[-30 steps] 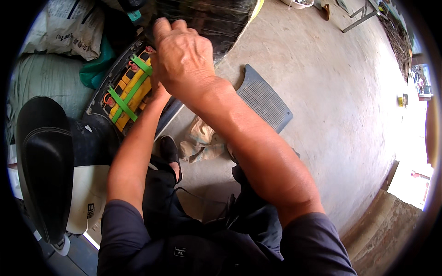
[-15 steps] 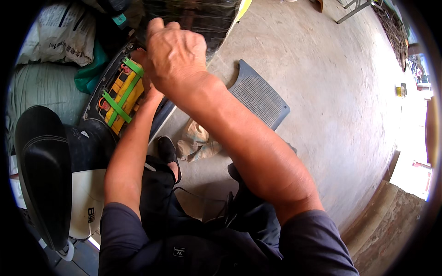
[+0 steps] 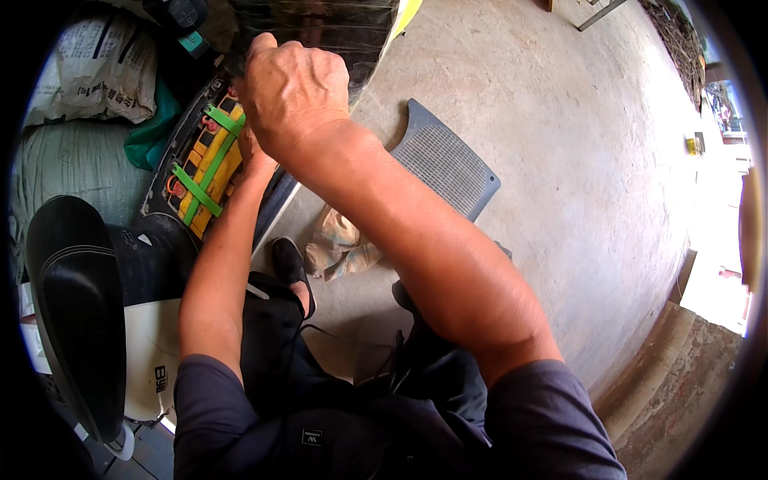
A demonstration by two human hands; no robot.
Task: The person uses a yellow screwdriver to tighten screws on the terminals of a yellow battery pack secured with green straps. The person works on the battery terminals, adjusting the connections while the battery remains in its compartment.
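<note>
My right hand is closed, knuckles up, over the front end of an open battery bay in an electric scooter. Its fingers curl away from view, so anything inside them is hidden. Below it, my left hand reaches to the bay's edge, mostly covered by the right hand; its fingers do not show. Yellow batteries sit in the bay under green straps, with red and orange leads at their ends.
The scooter's black seat is at left. A grey ribbed footboard panel lies on the concrete floor, near crumpled brown cloth or paper. Sacks are piled at upper left. A dark film-wrapped box stands beyond my hands.
The view has shifted slightly. My right hand stays closed over the bay's front end with only a small turn, and the left stays beneath it.
</note>
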